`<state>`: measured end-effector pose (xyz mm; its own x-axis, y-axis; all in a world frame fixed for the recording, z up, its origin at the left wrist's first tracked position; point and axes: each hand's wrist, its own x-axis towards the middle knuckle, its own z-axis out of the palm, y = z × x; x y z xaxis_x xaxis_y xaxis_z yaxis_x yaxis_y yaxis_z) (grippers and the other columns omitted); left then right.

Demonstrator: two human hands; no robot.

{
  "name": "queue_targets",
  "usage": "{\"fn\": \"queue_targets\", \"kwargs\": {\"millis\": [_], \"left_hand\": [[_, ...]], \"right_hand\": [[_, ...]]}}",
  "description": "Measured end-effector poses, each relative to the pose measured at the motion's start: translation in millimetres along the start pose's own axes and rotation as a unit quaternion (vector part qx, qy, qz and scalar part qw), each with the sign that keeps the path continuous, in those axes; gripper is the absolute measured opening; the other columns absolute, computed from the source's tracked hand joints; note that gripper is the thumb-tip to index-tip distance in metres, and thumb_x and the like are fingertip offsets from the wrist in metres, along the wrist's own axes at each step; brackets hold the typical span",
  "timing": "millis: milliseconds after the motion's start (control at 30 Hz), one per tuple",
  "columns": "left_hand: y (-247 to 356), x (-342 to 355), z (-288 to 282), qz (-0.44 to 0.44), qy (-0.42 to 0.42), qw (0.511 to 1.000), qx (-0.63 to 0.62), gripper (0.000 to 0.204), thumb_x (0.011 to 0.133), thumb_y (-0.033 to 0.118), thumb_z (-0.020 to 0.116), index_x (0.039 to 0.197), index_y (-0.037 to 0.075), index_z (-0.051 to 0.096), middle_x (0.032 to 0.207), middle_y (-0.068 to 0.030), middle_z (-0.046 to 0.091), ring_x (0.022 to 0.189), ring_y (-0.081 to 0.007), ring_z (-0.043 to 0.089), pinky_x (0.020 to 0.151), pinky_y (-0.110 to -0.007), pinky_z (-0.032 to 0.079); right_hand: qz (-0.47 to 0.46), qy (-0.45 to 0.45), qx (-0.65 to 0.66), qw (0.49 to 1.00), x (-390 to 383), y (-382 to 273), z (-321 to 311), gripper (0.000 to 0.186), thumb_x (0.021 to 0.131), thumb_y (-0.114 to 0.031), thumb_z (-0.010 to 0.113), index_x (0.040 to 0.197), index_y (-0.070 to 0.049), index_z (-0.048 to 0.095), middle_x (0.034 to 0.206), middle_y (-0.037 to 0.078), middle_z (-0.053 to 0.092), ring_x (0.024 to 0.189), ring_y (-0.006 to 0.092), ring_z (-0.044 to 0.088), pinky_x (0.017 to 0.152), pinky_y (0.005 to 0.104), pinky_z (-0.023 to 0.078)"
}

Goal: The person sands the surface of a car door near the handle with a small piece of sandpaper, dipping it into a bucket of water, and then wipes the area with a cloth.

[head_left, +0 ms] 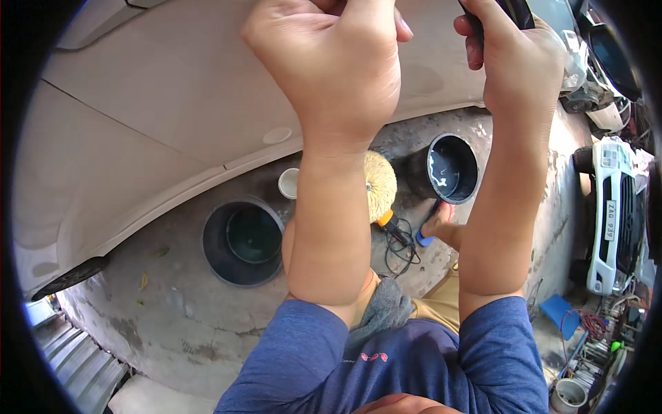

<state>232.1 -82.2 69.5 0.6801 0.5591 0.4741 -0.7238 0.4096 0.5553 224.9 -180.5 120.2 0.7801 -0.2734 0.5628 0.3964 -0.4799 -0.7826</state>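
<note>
Both my arms are raised in front of the side of a pale beige car (158,90). My left hand (338,69) is closed near the bodywork, its fingers curled and partly cut off by the upper edge; whatever it pinches is hidden. Wrapped around a glossy black object (516,11) is my right hand (520,62). Only the lower part of that object shows, so its kind is unclear. On the ground beyond my left forearm lies a polisher with a fluffy yellow pad (380,183), an orange collar and a black cord (402,257). A grey cloth (386,307) hangs at my waist.
A large dark bucket (214,245) with liquid stands left of my legs, a smaller black bucket (473,169) by my foot. Between them sits a small white container (288,183). Farther right are a white vehicle front (600,255), a blue flat piece (560,314) and assorted clutter.
</note>
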Motion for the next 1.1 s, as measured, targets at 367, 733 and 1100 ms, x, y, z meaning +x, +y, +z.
{"fn": "queue_targets", "kwargs": {"millis": [367,733,1100], "left_hand": [[3,0,4,-0.011,0.009,1.0,0.004,0.01,0.096,0.003,0.07,0.092,-0.006,0.069,0.064,-0.0008,0.061,0.051,-0.0055,0.053,0.05,-0.021,0.042],[4,1,1,-0.022,-0.009,1.0,-0.005,0.007,0.096,0.001,0.07,0.093,-0.006,0.069,0.064,-0.0008,0.062,0.052,-0.0053,0.054,0.05,-0.02,0.041],[4,2,-1,-0.008,-0.017,1.0,-0.014,0.006,0.095,0.0,0.069,0.094,-0.006,0.07,0.068,-0.0015,0.066,0.053,-0.0046,0.055,0.051,-0.019,0.041]], "right_hand": [[0.017,0.013,-0.062,0.998,-2,-4,2,0.015,0.085,-0.01,0.068,0.08,0.004,0.069,0.061,0.007,0.065,0.044,0.01,0.053,0.041,0.0257,0.038],[0.103,-0.047,0.072,0.991,9,1,-4,0.009,0.086,-0.008,0.068,0.088,0.001,0.067,0.062,0.005,0.061,0.043,0.0104,0.049,0.04,0.0253,0.034],[0.043,-0.023,0.012,0.999,5,-2,3,0.021,0.085,-0.01,0.065,0.066,-0.002,0.061,0.054,0.003,0.054,0.041,0.0119,0.047,0.04,0.0278,0.034]]}}
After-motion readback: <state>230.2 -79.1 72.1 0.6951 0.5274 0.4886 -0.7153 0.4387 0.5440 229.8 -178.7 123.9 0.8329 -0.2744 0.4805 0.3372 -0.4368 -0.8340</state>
